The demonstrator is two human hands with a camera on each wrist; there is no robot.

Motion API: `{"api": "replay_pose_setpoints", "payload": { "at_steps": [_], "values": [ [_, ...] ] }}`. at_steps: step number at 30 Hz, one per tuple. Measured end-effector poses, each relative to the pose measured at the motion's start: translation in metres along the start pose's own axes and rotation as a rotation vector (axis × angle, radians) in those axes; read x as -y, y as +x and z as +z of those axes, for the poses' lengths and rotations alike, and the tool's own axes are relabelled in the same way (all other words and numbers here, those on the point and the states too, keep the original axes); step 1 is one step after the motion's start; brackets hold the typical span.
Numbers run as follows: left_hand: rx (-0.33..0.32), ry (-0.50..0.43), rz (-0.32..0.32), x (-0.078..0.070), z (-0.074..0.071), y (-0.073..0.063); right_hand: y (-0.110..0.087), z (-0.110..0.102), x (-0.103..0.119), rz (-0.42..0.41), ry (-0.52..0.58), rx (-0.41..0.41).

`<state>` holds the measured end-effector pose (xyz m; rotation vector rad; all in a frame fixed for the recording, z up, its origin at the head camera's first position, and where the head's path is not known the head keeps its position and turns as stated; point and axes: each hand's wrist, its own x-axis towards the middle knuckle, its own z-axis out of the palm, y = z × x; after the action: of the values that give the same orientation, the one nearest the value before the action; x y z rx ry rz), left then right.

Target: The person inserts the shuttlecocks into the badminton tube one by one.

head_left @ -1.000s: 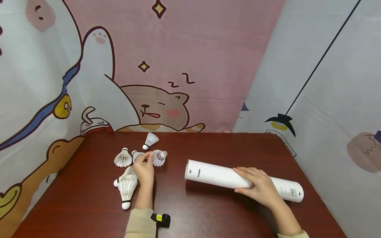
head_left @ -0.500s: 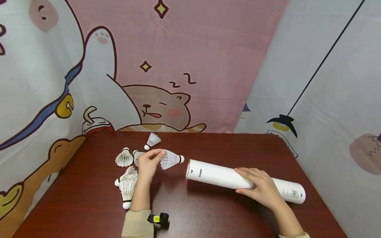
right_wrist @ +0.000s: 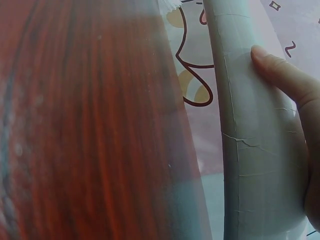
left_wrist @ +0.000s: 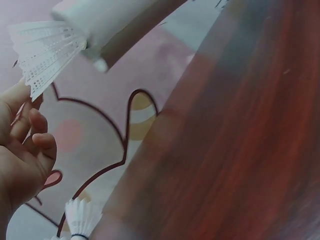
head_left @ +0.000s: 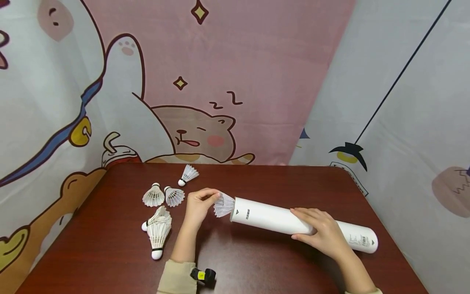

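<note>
Left hand [head_left: 198, 204] fingers pinch a shuttlecock [head_left: 224, 204] half inside the white tube's [head_left: 279, 220] open mouth, right hand [head_left: 323, 232] fingers curled over the tube lying on the surface [head_left: 257, 261].

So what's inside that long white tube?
One shuttlecock pokes out of the white tube's open end, feathers showing, its cork tip inside, the left hand pinching the feathers. Deeper in, the tube wall hides everything.
</note>
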<state>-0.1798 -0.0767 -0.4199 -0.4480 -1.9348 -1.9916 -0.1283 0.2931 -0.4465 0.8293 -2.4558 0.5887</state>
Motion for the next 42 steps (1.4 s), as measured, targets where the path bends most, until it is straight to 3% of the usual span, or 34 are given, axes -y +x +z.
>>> {"api": "replay_pose_setpoints", "payload": {
  "at_steps": [8, 14, 25, 34, 42],
  "values": [
    [0.059, -0.033, -0.046, 0.005, 0.024, -0.005, 0.001, -0.001, 0.000, 0.000, 0.015, -0.002],
    [0.085, -0.035, -0.058, 0.006, 0.034, -0.008, 0.001, -0.002, 0.000, 0.005, 0.015, 0.002],
    [0.077, -0.026, -0.059, 0.006, 0.038, -0.011, 0.001, -0.003, 0.000, 0.008, 0.013, 0.003],
    [0.065, 0.023, -0.131, 0.005, 0.044, -0.014, 0.001, -0.001, 0.000, 0.006, 0.020, 0.000],
    [0.074, 0.049, -0.057, 0.004, 0.033, -0.010, 0.002, 0.001, 0.001, -0.003, 0.017, 0.000]
  ]
}}
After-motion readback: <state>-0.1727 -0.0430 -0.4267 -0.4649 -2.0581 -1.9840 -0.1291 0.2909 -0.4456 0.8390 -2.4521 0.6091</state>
